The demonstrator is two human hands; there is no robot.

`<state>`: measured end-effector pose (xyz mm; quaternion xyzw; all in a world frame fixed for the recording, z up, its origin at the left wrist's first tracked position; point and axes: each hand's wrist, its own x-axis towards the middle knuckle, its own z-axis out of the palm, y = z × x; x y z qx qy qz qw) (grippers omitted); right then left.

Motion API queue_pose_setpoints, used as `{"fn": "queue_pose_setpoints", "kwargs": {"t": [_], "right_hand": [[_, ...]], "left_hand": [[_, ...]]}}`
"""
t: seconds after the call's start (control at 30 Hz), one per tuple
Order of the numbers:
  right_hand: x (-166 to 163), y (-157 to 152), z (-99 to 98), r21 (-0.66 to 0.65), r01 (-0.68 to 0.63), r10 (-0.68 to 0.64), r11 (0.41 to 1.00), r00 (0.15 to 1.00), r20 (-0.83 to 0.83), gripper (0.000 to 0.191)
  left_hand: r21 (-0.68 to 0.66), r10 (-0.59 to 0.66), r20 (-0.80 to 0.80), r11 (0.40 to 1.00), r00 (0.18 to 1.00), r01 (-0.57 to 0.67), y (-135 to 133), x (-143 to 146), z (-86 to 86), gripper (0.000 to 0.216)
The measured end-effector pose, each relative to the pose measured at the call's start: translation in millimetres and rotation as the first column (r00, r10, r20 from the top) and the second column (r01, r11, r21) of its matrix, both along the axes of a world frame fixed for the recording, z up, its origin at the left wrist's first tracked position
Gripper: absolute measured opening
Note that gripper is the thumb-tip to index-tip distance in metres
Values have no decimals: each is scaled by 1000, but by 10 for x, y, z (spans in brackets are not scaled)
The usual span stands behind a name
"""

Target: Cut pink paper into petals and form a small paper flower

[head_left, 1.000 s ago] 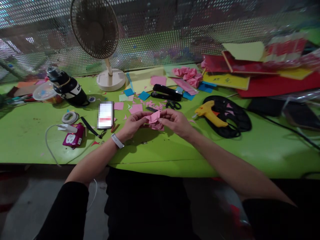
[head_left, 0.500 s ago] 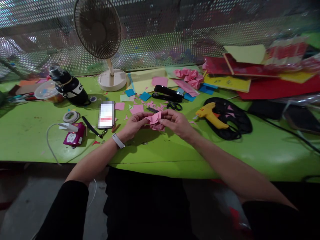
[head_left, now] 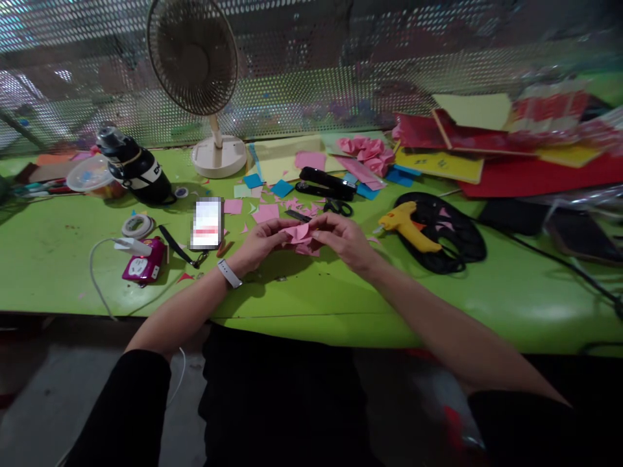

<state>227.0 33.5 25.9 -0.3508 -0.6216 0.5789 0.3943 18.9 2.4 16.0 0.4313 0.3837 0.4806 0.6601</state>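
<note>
Between my two hands is a cut piece of pink paper (head_left: 298,233), bent at its edges. My left hand (head_left: 260,244) pinches its left side, and my right hand (head_left: 344,241) pinches the right side with thumb and fingers. More pink paper pieces (head_left: 307,249) lie on the green table just below it. Beyond my fingers are black scissors (head_left: 339,206), partly hidden, among small pink scraps (head_left: 292,206). A black stapler (head_left: 327,183) rests behind them. Crumpled pink paper flowers (head_left: 367,154) sit farther back.
To the right, a yellow glue gun (head_left: 411,226) lies on a black pouch-like item (head_left: 462,243). On the left are a phone (head_left: 206,224), a purple power adapter (head_left: 145,261), tape rolls (head_left: 137,226) and a black bottle (head_left: 136,170). A fan (head_left: 219,155) stands behind.
The pink paper between my fingers has tilted and now looks flatter, its curved edge turned away. Both hands stay in nearly the same place. The view has shifted slightly.
</note>
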Motion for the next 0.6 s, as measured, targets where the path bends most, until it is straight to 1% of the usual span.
{"fn": "queue_pose_setpoints", "kwargs": {"t": [0.1,0.37,0.47,0.6], "right_hand": [[1,9,0,-39,-4,3,999,1000,-23,21],[8,42,-39,-11,-17,17,1000,999,-32,21],[7,35,-19,9,-16,16,1000,1000,-16,20],[9,16,21,2,-30,30,1000,1000,-8,19]], "left_hand": [[-2,-9,13,1000,1000,9,-4,-3,5,23],[16,-28,12,999,1000,28,2,-12,-6,22],[22,-37,16,999,999,36,-2,-10,-4,22],[5,-26,16,1000,1000,26,-7,-8,9,23]]}}
